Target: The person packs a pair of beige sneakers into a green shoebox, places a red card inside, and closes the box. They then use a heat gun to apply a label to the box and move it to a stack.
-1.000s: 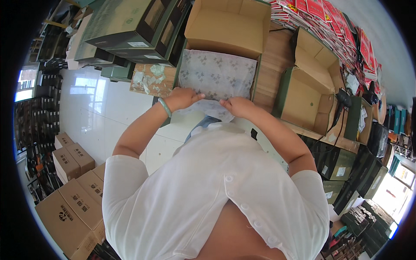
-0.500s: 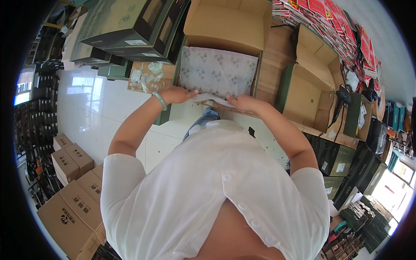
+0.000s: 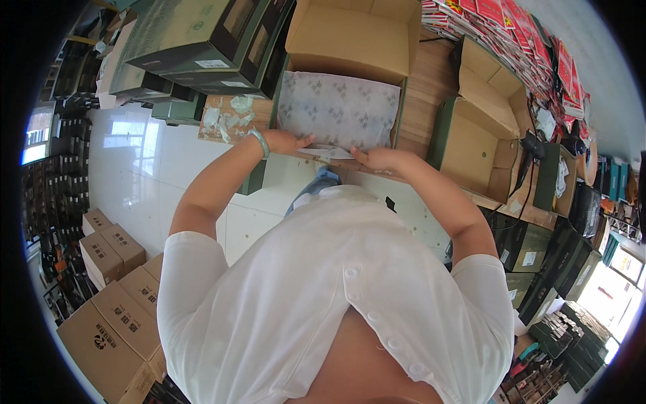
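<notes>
Patterned tissue paper (image 3: pixel 340 108) covers the inside of an open shoebox (image 3: pixel 350 34), whose brown lid stands raised at the far side. My left hand (image 3: pixel 286 141), with a pale bangle (image 3: pixel 261 143) on its wrist, is at the near left corner, its thumb pressed on the paper's near edge. At the near right, my right hand (image 3: pixel 378 159) has its thumb against the same edge. Both hands' other fingers are mostly hidden below. Between the thumbs, a narrow white strip of the paper shows. What lies under the paper is hidden.
To the right stands another open, bare-bottomed shoebox (image 3: pixel 478 145) on the wooden table (image 3: pixel 431 94). Dark shoeboxes (image 3: pixel 202 40) are stacked at left. Red printed packets (image 3: pixel 511 40) pile up at the far right, near a black corded tool (image 3: pixel 531 148). Brown cartons (image 3: pixel 114 323) sit at lower left.
The loose near flap of tissue paper has gone down, leaving a thinner strip showing. My left hand has shifted slightly right; my right hand has hardly moved.
</notes>
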Motion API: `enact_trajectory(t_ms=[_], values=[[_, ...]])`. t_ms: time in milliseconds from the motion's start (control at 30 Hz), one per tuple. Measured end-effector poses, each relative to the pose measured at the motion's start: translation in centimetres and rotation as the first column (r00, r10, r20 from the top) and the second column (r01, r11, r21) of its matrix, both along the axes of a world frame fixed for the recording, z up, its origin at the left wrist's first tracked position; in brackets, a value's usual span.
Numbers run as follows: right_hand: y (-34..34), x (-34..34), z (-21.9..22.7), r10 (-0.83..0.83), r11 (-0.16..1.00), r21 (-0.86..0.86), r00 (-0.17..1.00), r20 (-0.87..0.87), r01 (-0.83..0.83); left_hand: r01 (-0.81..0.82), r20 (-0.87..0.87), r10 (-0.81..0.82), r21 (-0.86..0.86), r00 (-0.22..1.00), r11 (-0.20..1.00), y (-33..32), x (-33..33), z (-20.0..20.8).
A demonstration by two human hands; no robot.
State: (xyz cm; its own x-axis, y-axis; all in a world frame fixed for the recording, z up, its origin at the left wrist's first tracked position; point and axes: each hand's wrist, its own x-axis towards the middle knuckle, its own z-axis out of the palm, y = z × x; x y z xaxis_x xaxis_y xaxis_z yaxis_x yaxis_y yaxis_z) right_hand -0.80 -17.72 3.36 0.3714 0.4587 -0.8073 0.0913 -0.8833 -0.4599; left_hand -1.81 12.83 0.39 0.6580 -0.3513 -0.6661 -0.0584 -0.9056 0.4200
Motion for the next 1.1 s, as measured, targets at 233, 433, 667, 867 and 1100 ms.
enact_trajectory(t_ms=[233, 433, 667, 867, 1100], values=[[-1.4, 0.2, 2.2, -0.053, 0.998, 0.023, 0.999, 0.005, 0.053, 0.173, -0.091, -0.156, 0.234, 0.984, 0.957, -1.3, 0.0, 8.1], [0.7, 0.0, 0.4, 0.023, 1.000, 0.007, 1.000, -0.016, -0.023, 0.317, -0.061, -0.312, 0.262, 0.948, 0.912, -0.4, -0.1, 1.8], [-0.3, 0.4, 3.8, -0.069, 0.997, 0.024, 0.998, -0.005, 0.069, 0.224, -0.087, -0.208, 0.249, 0.974, 0.942, -1.0, 1.1, 7.0], [0.5, 0.1, -2.0, -0.002, 0.999, -0.036, 0.999, -0.049, 0.000, 0.256, 0.068, -0.265, 0.116, 0.962, 0.960, 0.6, -0.7, 1.7], [-5.2, 11.2, 1.5, -0.555, 0.812, 0.113, 0.696, 0.455, 0.573, -0.365, 0.590, 0.436, -0.244, 0.680, 0.899, 2.9, -1.9, 3.1]])
